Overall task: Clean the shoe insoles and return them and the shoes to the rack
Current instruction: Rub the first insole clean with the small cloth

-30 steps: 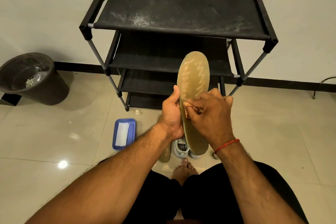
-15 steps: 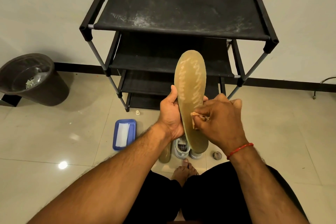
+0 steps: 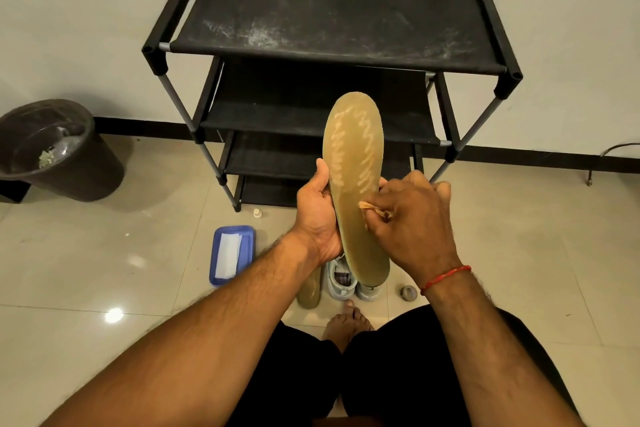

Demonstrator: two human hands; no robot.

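Note:
A tan insole (image 3: 353, 163) stands upright in front of me, toe end up, with pale zigzag marks on its upper half. My left hand (image 3: 317, 215) grips its left edge at mid-length. My right hand (image 3: 412, 222) pinches a small crumpled tan wipe (image 3: 372, 209) against the insole's right side. On the floor below lie a second insole (image 3: 309, 291) and a pair of light grey shoes (image 3: 341, 279), partly hidden by the held insole. The black shoe rack (image 3: 332, 24) stands against the wall, its shelves bare and its top dusty.
A blue tray (image 3: 247, 246) with a white sheet lies on the floor at left. A dark bin (image 3: 79, 163) with scraps stands far left. A small cap (image 3: 256, 212) and a small round grey object (image 3: 409, 293) lie on the tiles. My bare foot (image 3: 346, 322) shows below.
My right hand with the wipe slid down the insole and came back up a little, ending lower and further right. The insole tilted slightly left. My left hand kept its grip.

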